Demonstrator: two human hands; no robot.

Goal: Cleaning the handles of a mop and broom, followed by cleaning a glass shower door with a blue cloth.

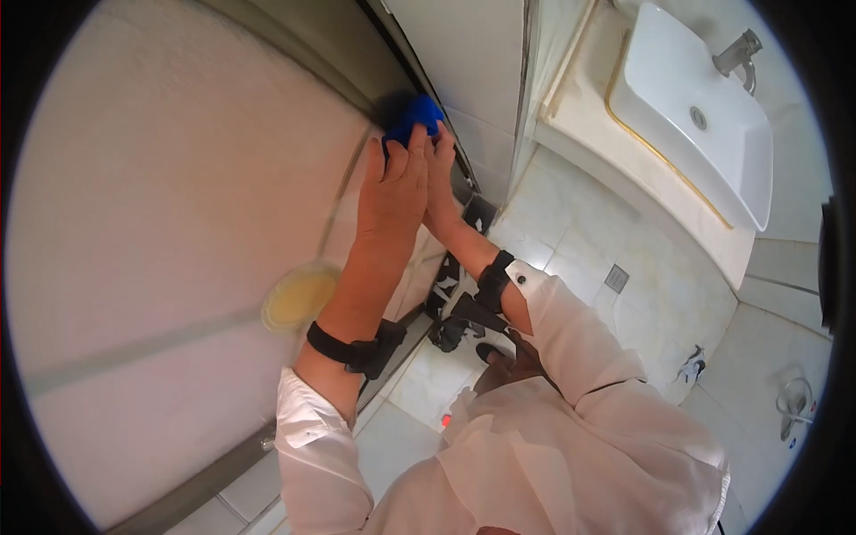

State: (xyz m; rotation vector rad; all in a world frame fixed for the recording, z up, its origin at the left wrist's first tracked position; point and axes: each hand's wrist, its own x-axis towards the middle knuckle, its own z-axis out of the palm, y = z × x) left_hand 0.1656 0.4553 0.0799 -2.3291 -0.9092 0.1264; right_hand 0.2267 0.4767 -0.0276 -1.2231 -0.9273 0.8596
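Observation:
A crumpled blue cloth is pressed into the corner where a large pale panel meets its dark frame. My left hand lies over the cloth, back of the hand up and fingers reaching onto it. Close against its right side, my right hand has its fingers curled at the cloth's lower edge; part of this hand is hidden behind the left one. Black straps with small devices circle both wrists. On the panel, left of my left forearm, is a round yellowish thing.
At the upper right, a white basin with a metal tap sits on a pale counter with a curved edge. Below are a tiled floor, a square floor drain and dark patterned items beside the frame. A wall fitting is at the right.

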